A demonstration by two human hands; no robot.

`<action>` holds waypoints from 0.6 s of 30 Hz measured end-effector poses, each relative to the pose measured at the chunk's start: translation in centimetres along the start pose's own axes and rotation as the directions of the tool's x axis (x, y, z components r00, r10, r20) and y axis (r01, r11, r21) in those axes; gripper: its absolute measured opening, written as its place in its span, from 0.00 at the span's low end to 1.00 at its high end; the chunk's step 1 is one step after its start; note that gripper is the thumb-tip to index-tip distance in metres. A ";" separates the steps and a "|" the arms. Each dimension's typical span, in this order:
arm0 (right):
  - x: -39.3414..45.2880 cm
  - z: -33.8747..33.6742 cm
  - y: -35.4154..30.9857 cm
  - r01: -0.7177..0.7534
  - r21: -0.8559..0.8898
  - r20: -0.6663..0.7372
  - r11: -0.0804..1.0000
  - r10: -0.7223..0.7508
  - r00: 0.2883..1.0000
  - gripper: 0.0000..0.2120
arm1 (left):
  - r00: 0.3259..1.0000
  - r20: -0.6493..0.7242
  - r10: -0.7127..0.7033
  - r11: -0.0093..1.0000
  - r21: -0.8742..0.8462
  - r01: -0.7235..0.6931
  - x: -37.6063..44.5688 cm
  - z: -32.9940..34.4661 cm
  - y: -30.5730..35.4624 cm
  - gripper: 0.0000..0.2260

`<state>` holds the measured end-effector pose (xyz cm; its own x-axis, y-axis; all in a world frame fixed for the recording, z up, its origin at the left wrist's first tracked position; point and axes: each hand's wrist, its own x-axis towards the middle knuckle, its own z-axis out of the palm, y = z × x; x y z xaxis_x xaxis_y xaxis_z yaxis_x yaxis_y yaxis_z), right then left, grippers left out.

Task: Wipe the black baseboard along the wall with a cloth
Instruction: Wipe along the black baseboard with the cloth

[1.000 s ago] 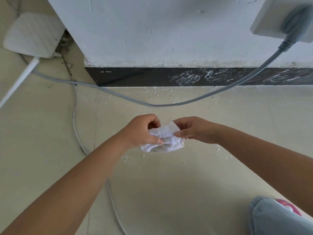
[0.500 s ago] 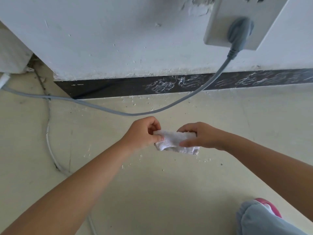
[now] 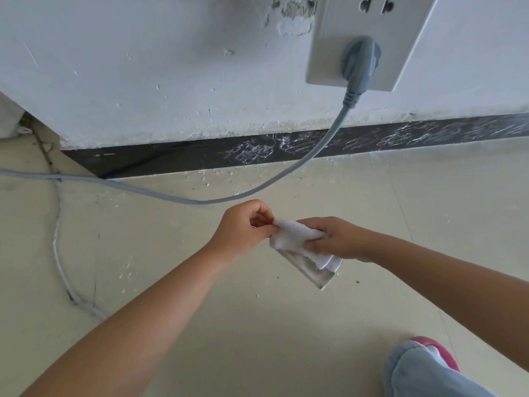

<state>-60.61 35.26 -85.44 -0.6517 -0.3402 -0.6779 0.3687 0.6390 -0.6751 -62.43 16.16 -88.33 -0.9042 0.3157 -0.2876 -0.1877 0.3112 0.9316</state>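
Left hand (image 3: 243, 229) pinches the left corner of the white cloth (image 3: 300, 245); right hand (image 3: 333, 239) grips its right side, both held above the floor (image 3: 200, 325), apart from the black baseboard (image 3: 186, 156). Versus 0.5 s ago, the cloth now hangs lower, a grey flap dangling under the right hand. Grey cable (image 3: 286, 173) crosses the baseboard.

My left hand (image 3: 243, 229): fingers curled, pinching the cloth (image 3: 303, 247). My right hand (image 3: 336, 239): gripping it; forearms converging.
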 end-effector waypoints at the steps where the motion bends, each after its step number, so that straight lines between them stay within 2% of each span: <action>1: 0.1 -0.3 0.0 0.009 -0.004 -0.028 1.000 -0.009 1.000 0.27 | 1.000 -0.020 0.013 1.000 0.004 -0.012 0.2 -0.1 0.1 0.15; 4: 0.5 -1.6 0.4 0.015 0.035 -0.136 0.999 -0.010 0.991 0.30 | 0.989 -0.144 0.045 0.999 0.025 -0.042 0.7 -0.8 0.3 0.08; 7: 1.4 -3.0 1.1 0.023 0.092 -0.282 0.996 0.004 0.959 0.30 | 0.947 -0.287 0.148 0.983 0.149 -0.109 1.1 -1.4 0.3 0.04; 8: 1.8 -3.4 1.3 0.018 0.129 -0.344 0.991 0.028 0.939 0.29 | 0.937 -0.291 0.191 0.966 0.228 -0.126 1.4 -1.5 0.3 0.07; 10: 2.7 -3.9 1.0 0.029 0.153 -0.470 0.988 0.047 0.881 0.25 | 0.954 -0.205 0.218 0.924 0.357 -0.134 1.9 -1.4 0.2 0.13; 11: 3.2 -4.0 0.8 0.059 0.058 -0.534 0.997 -0.019 0.845 0.23 | 0.970 -0.136 0.202 0.913 0.385 -0.136 2.2 -1.4 0.2 0.14; 13: 4.0 -4.2 0.2 0.113 -0.266 -0.585 0.957 -0.253 0.771 0.18 | 0.984 -0.019 0.179 0.899 0.409 -0.156 2.6 -1.5 0.1 0.12; 15: 4.8 -4.1 -0.7 0.161 -0.489 -0.526 0.858 -0.436 0.730 0.14 | 0.983 0.019 0.182 0.889 0.424 -0.173 2.6 -2.0 -0.1 0.10; 18: 5.9 -4.1 -2.8 0.248 -0.648 -0.381 0.720 -0.589 0.713 0.20 | 0.988 0.051 0.143 0.894 0.422 -0.151 2.0 -3.3 -0.4 0.10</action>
<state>-68.23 34.31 -86.37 -0.9343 -0.3556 0.0254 -0.3259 0.8229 -0.4654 -65.39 13.69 -88.55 -0.9009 0.4023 -0.1628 0.1305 0.6089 0.7825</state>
